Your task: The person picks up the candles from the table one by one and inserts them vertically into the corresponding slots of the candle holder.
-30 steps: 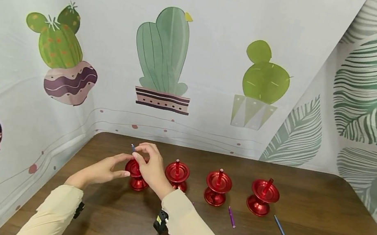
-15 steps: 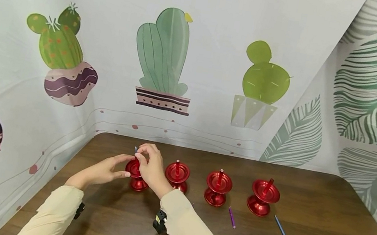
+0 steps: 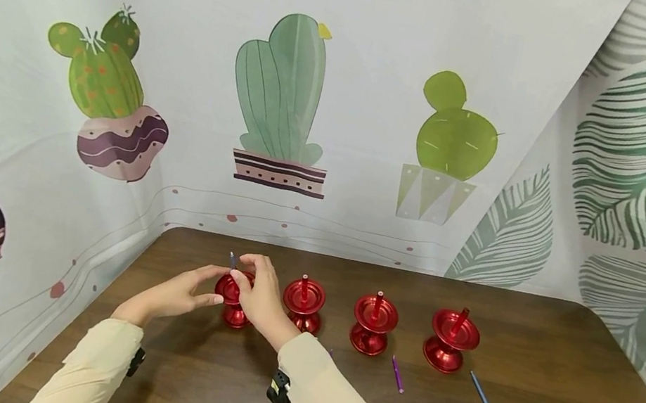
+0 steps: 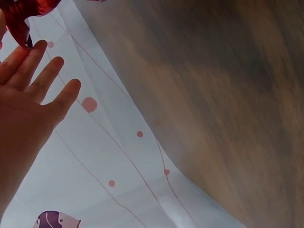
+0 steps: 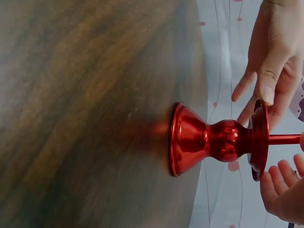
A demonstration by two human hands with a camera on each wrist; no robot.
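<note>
Slim blue stick (image 3: 232, 260), lower end hidden by right hand (image 3: 265, 297), grip unclear, left hand (image 3: 175, 295) pinching red holder (image 3: 236, 316) rim

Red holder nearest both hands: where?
In the head view, left of centre, the red holder stands on the table between left hand and right hand, first from the left in the row of four.

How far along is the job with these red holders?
Done: four red holders stand upright. In progress: the right hand pinches a pencil over the leftmost holder, the left hand holding its rim. Apparently remaining: the other three holders hold no pencil; a purple pencil and a blue pencil lie nearby.
</note>
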